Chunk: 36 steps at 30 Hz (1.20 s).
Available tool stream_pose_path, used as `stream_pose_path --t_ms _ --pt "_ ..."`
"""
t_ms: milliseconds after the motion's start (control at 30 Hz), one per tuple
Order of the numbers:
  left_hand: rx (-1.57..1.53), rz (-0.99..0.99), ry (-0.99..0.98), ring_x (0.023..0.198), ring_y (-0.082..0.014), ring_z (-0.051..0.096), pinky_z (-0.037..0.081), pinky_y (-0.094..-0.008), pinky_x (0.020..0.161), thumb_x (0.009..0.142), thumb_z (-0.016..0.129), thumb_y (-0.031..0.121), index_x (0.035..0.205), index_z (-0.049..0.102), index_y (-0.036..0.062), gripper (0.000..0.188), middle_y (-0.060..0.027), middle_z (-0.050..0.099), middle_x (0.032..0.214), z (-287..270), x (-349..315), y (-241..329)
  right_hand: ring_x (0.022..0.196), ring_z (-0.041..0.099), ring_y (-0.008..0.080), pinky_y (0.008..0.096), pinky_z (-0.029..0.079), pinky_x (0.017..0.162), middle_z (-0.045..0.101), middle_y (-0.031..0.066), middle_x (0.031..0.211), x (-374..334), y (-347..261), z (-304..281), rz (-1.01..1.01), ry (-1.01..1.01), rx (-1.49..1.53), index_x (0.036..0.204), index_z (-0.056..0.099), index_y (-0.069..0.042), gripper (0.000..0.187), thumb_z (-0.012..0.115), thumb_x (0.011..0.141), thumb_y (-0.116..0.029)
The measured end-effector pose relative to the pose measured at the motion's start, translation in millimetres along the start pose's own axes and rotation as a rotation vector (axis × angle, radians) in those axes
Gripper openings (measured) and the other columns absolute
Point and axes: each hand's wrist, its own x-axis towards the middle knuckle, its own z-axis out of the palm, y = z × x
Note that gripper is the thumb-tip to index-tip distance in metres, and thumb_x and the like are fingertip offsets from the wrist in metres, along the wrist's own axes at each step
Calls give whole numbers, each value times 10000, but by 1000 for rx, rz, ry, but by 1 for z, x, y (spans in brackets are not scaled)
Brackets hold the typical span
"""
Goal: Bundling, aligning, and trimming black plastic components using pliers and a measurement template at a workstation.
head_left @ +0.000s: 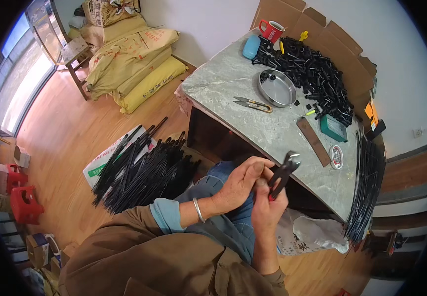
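My right hand (267, 207) grips the handles of black cutting pliers (283, 173), whose jaws point up toward the grey table's (272, 133) near edge. My left hand (240, 182) lies over the right one, its fingers curled against the pliers near the pivot; a metal bangle sits on that wrist. Whether a small piece is pinched between the fingers cannot be seen. Both hands hover above my lap, just in front of the table.
On the table: a heap of short black tubes (317, 74), a round metal pan (276, 89), thread snips (253, 103), a red mug (271, 30), a green box (333, 127), a wooden strip (313, 140). Long black rods lie on the floor (144, 167) and along the table's right edge (369, 182). Yellow sacks (134, 64) sit behind.
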Motion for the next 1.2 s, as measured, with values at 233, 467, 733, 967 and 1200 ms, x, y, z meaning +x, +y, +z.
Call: stream_pose_path --t_ms 233,467,733,967,1200 --pt "-301 -344 30 543 -44 402 323 -203 497 997 370 479 805 617 9 565 25 479 598 -11 12 23 703 607 156 283 510 610 626 133 972 4 -33 -44 354 -435 165 1338 420 29 425 505 929 -50" --pt "-230 -367 -13 489 -40 346 261 -217 457 964 398 566 748 605 25 617 34 437 561 -4 16 20 860 661 268 391 572 723 561 260 1167 3 -35 -95 674 -818 276 1380 301 72 510 517 948 -93" --pt "-49 -291 -70 526 -41 350 289 -227 472 967 408 551 753 578 20 597 37 415 578 9 11 12 681 627 192 322 524 576 621 125 877 4 -56 -104 808 -815 68 1246 443 23 325 510 963 -123" --pt "65 -181 -36 540 -49 383 315 -226 489 985 361 530 737 567 16 606 11 452 588 13 19 -6 576 575 139 306 501 536 567 41 747 -1 -42 -91 490 -688 -501 1141 477 -5 236 519 948 -136" --pt "-56 -332 -147 552 -55 373 305 -232 498 971 404 543 766 561 15 588 23 434 606 13 16 11 603 545 105 249 484 513 521 28 749 9 -60 -125 670 -768 -116 1170 465 7 238 493 972 -124"
